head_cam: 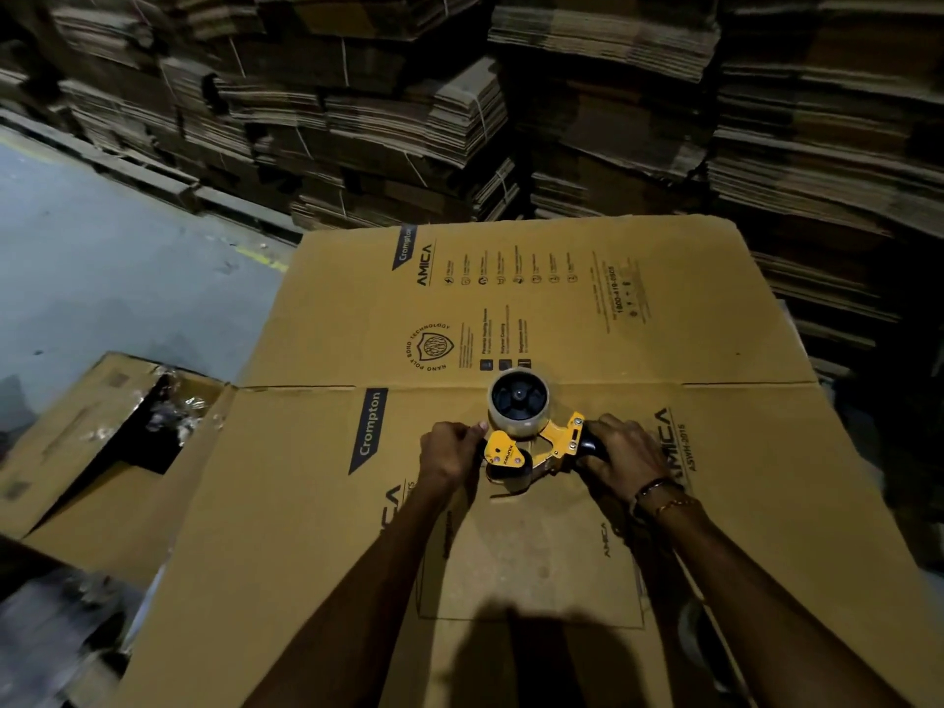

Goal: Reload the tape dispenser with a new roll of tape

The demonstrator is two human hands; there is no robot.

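A yellow tape dispenser lies on its side on a flattened printed carton. A roll of clear tape sits on its black hub at the far end. My right hand grips the dispenser's black handle. My left hand is closed at the dispenser's front end beside the yellow plate and the roller; its fingertips pinch something there, probably the tape's end, which I cannot make out.
An open cardboard box with crumpled plastic inside stands to the left on the grey floor. Tall stacks of bundled flat cartons fill the back and right. The flattened carton's edges drop off at left and right.
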